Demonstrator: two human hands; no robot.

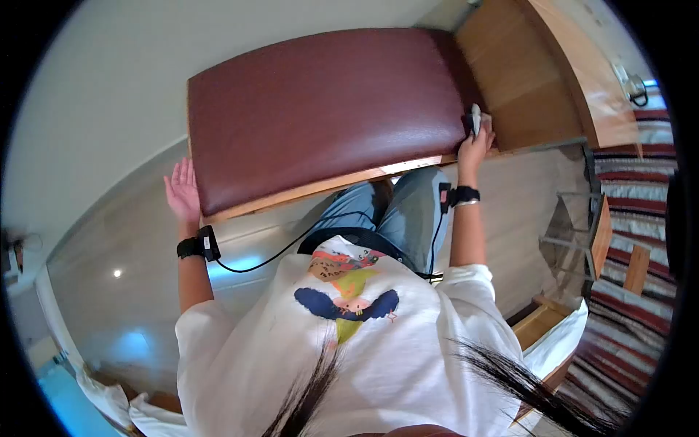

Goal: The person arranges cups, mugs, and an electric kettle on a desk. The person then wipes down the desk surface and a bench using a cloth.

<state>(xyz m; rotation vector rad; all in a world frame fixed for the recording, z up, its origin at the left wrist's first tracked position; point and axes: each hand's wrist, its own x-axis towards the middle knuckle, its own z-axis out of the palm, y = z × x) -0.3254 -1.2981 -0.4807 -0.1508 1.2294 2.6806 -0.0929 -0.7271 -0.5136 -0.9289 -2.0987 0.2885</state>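
A bench with a dark red padded top [328,116] and a light wooden edge stands in front of my body. Off its left end is my left hand [182,191], palm up with the fingers stretched out and nothing in it. At the right end of the cushion, my right hand [475,143] is closed around a small, slim pale object [476,119]. Too little of that object shows to tell its kind. My right hand is close to the wooden side panel [517,80]. Both wrists carry black straps with small boxes.
A black cable [284,251] runs from the left wrist box across my lap. To the right are a metal-framed stool [598,237], a striped rug [633,197] and a wooden frame [542,324] with white cloth [559,346]. A pale wall [102,95] rises at the left.
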